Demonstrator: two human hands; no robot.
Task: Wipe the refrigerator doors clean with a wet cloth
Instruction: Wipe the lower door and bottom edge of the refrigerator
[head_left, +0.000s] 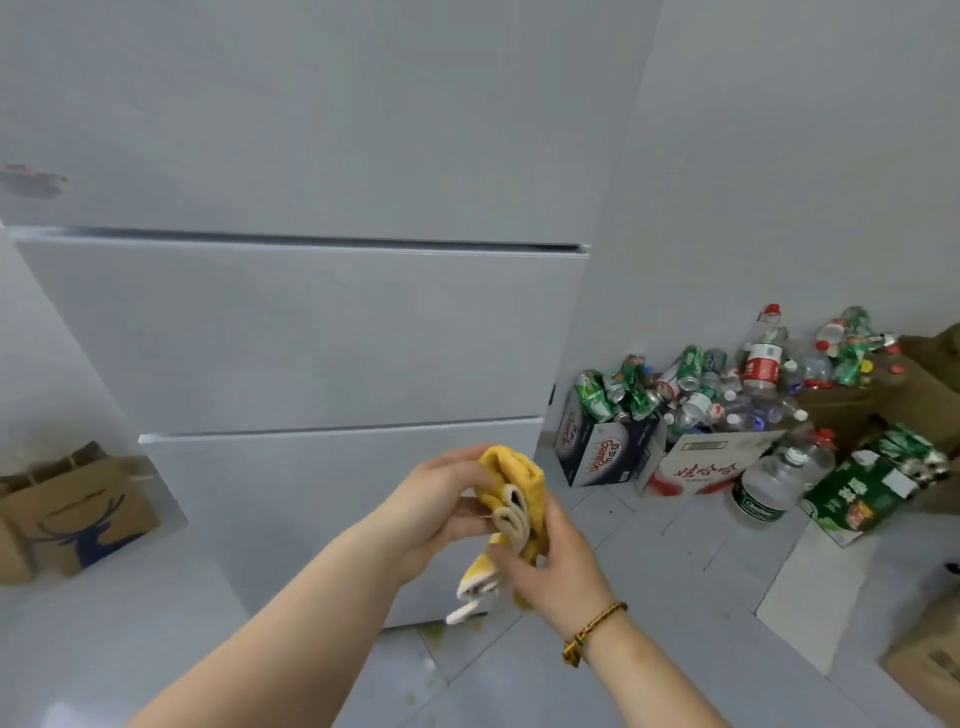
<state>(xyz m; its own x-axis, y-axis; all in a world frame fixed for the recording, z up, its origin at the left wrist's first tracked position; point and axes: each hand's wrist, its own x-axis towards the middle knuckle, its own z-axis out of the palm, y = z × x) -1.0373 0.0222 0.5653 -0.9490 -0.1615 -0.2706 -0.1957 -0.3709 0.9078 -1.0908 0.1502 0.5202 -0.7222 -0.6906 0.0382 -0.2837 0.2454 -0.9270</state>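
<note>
Both hands grasp a folded yellow cloth (517, 491) between them, the left hand (441, 506) curled round its upper part and the right hand (556, 558) pinching lower, just before the white refrigerator doors (311, 332) beyond the fingers.

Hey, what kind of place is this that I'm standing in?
Likely a home kitchen or utility corner: a white refrigerator with stacked doors, a tiled floor, and boxes heaped with empty cans and plastic bottles.
</note>
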